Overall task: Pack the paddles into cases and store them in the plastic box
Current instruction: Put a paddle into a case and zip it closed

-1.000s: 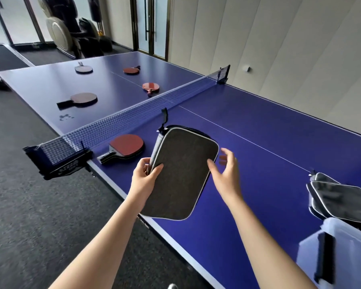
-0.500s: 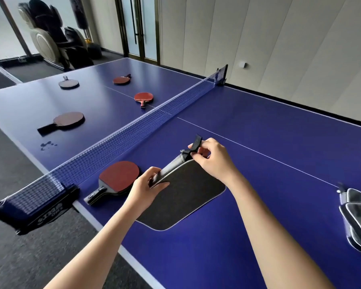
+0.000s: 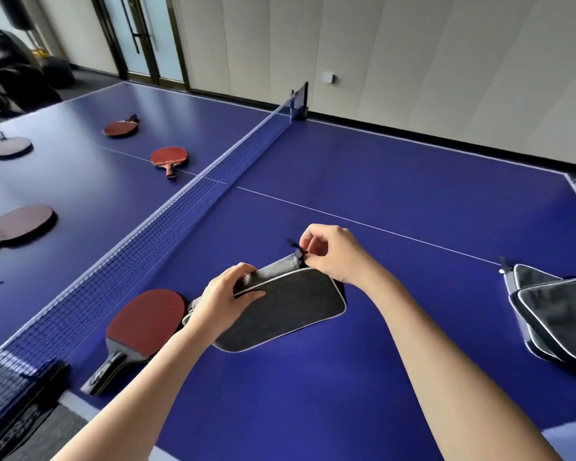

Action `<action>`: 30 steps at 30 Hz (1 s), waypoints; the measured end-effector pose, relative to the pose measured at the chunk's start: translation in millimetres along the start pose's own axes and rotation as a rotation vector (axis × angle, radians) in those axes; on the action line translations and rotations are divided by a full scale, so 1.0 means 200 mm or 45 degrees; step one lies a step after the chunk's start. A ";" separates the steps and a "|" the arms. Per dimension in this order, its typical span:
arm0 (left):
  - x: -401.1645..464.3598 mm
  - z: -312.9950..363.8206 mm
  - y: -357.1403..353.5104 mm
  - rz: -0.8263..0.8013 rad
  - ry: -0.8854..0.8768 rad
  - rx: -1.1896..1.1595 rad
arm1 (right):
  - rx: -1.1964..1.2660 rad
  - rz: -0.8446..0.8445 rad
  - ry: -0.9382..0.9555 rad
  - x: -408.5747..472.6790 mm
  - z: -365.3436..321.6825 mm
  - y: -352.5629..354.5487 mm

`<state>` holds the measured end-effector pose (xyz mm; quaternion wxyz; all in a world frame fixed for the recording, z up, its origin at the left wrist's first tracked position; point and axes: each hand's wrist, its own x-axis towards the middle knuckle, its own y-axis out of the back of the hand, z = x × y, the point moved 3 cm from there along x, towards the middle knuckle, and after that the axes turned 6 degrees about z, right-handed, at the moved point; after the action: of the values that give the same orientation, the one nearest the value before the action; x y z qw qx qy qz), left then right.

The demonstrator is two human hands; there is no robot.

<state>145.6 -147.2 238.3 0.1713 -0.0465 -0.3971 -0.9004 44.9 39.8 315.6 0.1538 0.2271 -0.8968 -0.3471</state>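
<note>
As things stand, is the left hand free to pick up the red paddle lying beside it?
Probably not yet: the left hand is gripping the case. The red paddle lies uncovered right beside it, so once released, nothing blocks it.

You are in an indoor games room: a blue table-tennis table (image 3: 396, 168) with its net (image 3: 187, 211) fills the floor, glass doors (image 3: 147, 38) stand at eleven o'clock, and panelled walls (image 3: 413, 61) run at one o'clock.

Beige panelled wall (image 3: 413, 61) behind blue table (image 3: 379, 168); glass doors (image 3: 147, 38) at left; grey carpet (image 3: 47, 437) below.
</note>
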 end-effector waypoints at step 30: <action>0.44 -0.18 0.06 -0.575 0.106 -0.908 | 0.167 0.700 -0.538 -0.25 0.17 0.10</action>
<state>68.4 -204.1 241.5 -0.0412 0.0216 -0.0538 -0.9975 67.2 97.6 300.3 0.0375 -0.0903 -0.9568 -0.2737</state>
